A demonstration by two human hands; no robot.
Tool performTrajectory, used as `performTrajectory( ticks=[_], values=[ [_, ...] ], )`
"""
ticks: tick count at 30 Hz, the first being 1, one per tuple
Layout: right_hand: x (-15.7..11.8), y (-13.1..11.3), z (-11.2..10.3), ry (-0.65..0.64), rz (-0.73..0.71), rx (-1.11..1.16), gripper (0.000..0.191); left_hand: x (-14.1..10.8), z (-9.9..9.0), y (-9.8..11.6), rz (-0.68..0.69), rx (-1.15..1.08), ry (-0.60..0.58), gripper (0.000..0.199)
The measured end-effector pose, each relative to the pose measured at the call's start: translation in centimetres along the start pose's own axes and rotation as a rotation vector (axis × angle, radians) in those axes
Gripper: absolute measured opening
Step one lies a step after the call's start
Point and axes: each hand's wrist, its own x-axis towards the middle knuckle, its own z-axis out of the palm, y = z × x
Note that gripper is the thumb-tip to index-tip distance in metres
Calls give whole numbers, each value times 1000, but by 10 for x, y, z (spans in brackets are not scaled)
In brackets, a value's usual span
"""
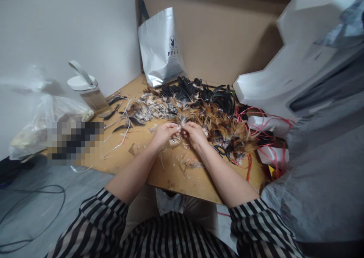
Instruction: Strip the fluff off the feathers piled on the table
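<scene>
Above the wooden table [133, 144], my left hand [167, 132] and my right hand [193, 132] meet fingertip to fingertip. Both pinch a small feather bunch [183, 118], whose tips fan up and away from me. Just beyond my hands lie heaped feathers: black ones [218, 97] at the back, brown ones [233, 131] to the right and speckled pale ones [153, 110] to the left. Dark scissor handles [220, 150] show beside the brown heap, close to my right forearm. Loose bits of feather are scattered on the wood under my wrists.
A lidded bottle [95, 97] and a clear plastic bag [36, 125] stand at the left. Behind the feathers leans a silver bag [160, 49]. Red string [274, 154] tangles around white blocks at the right, beside a large grey cloth-like mass [324, 167].
</scene>
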Motion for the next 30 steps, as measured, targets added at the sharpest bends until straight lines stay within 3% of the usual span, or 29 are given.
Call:
performTrajectory(
  ticks=[8,21,26,30],
  values=[
    [-1,2,2,39,-36,4,30,-4,3,2,-43,-50,-12,26],
    [0,1,2,-8,23,34,31,0,1,-1,39,-42,22,25],
    [-3,-6,-2,-172,101,-70,27,2,-1,0,116,26,92,27],
    [-5,-8,-2,-141,29,-231,25,3,-2,0,152,66,108,26]
  ],
)
